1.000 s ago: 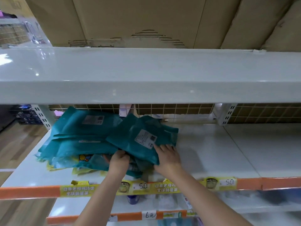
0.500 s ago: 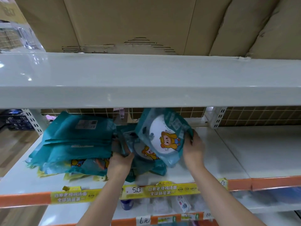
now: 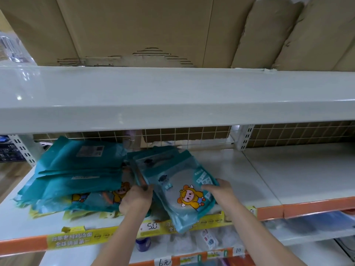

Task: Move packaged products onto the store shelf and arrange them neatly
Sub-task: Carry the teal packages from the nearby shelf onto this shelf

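White metal shelf [image 3: 240, 169] with orange edge strip carrying yellow price labels; wire grid backing at rear; a loose, uneven pile of teal packages [image 3: 76, 175] lies on its left part, several overlapping and askew; just beside it, a smaller stack of teal cartoon-printed packages [image 3: 172, 181] lies tilted, its front package overhanging the shelf edge; right part of shelf surface bare.

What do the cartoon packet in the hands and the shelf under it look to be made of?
Cartoon packet: looks like thin, flexible plastic film, teal and glossy with a clearer window; it bends under the left hand and right hand. Shelf: probably painted sheet metal, smooth white semi-gloss, with soft reflections.
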